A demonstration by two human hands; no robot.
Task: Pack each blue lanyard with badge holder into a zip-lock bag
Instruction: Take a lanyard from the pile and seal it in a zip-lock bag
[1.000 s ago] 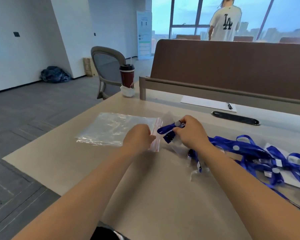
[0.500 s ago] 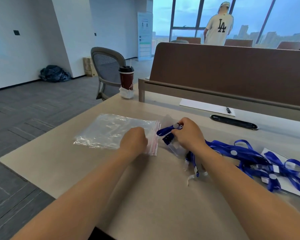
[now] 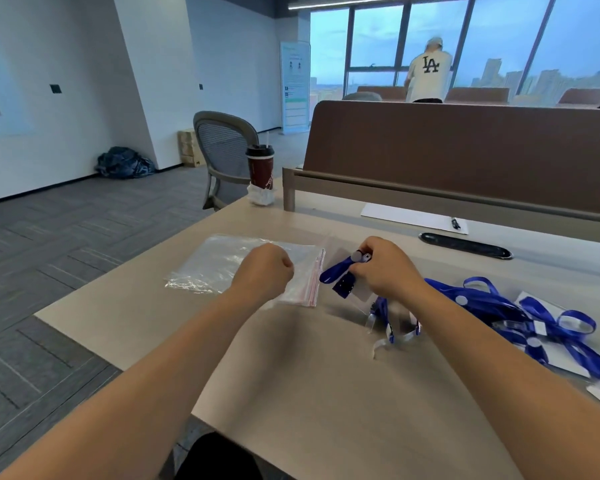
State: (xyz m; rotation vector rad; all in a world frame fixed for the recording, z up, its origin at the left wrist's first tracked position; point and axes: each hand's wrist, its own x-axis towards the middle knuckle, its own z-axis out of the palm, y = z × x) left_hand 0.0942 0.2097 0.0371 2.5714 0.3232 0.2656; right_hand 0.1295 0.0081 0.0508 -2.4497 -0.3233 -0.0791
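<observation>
Barely anything shifts: our left hand (image 3: 264, 268) stays curled on the zip-lock bag (image 3: 222, 261), pinching it or not we cannot tell, while our right hand (image 3: 383, 268) keeps gripping the folded lanyard (image 3: 333, 271) just beside the bag's mouth, so nothing's packed yet.

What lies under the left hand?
Clear zip-lock bags on the table lie under the left hand. The hand itself hides whether it pinches a bag.
</observation>
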